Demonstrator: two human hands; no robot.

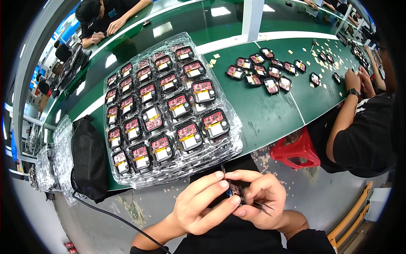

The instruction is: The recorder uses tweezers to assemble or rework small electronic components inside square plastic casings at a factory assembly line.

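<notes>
Between my two hands, in front of my lap, is a small black device case (235, 191) with part of a red circuit board showing. My left hand (198, 205) is closed on its left side, fingertips along the top and front. My right hand (266, 192) grips the other side with thumb and forefinger. Dark pointed tweezers (263, 207) stick out from under the right fingers. Much of the case is hidden by my fingers. Just beyond my hands, a clear plastic tray (234, 146) holds rows of similar open black cases (190, 136) with red boards and white-and-yellow parts.
The tray rests on a green table (262, 118). Loose black cases (271, 86) lie in a cluster to its right, with small yellowish squares scattered beyond. A black bag (89, 158) hangs at the left. Co-workers sit at right and across; a red stool (298, 150) stands right.
</notes>
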